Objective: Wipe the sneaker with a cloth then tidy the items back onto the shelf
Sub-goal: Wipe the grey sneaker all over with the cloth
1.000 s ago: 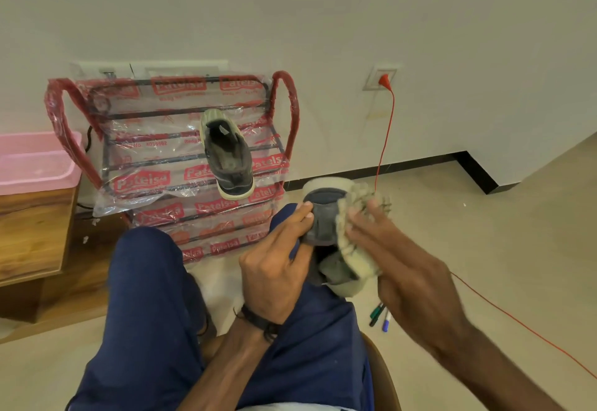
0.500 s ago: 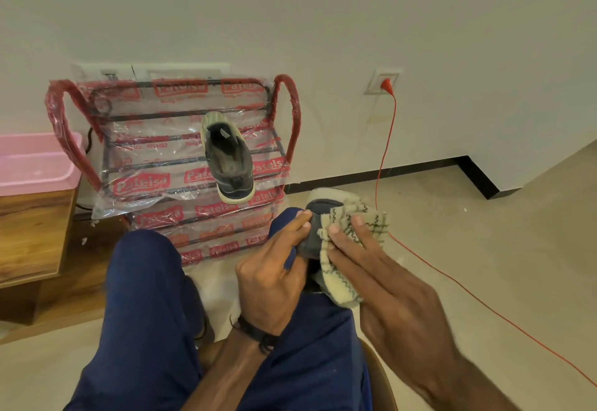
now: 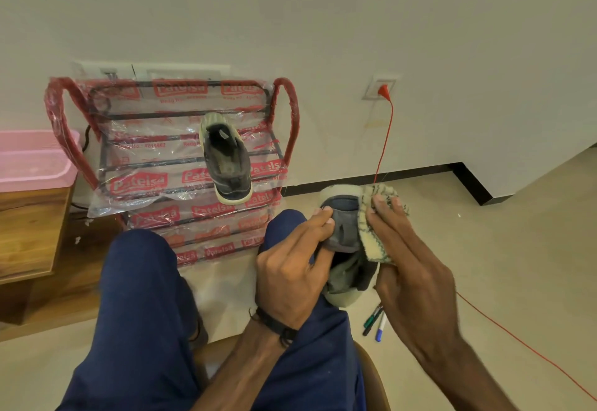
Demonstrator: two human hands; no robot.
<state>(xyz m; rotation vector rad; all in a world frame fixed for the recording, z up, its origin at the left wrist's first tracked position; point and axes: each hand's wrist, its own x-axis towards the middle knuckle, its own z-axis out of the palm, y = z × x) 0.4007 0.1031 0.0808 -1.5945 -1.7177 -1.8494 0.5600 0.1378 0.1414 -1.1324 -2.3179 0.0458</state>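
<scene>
The sneaker (image 3: 347, 242) rests on the person's right knee, long axis pointing away toward the shelf (image 3: 181, 165). The left hand (image 3: 290, 268) pinches its near side; the right hand (image 3: 410, 265) presses the cloth (image 3: 371, 236) flat against the far side, fingers straight.

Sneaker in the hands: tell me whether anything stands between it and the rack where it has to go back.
Nothing visible blocks the way. The sneaker sits on the knee, gripped by the left hand, with the right hand pressing the cloth to it. The rack stands just ahead; the other sneaker fills only part of one tier.
</scene>
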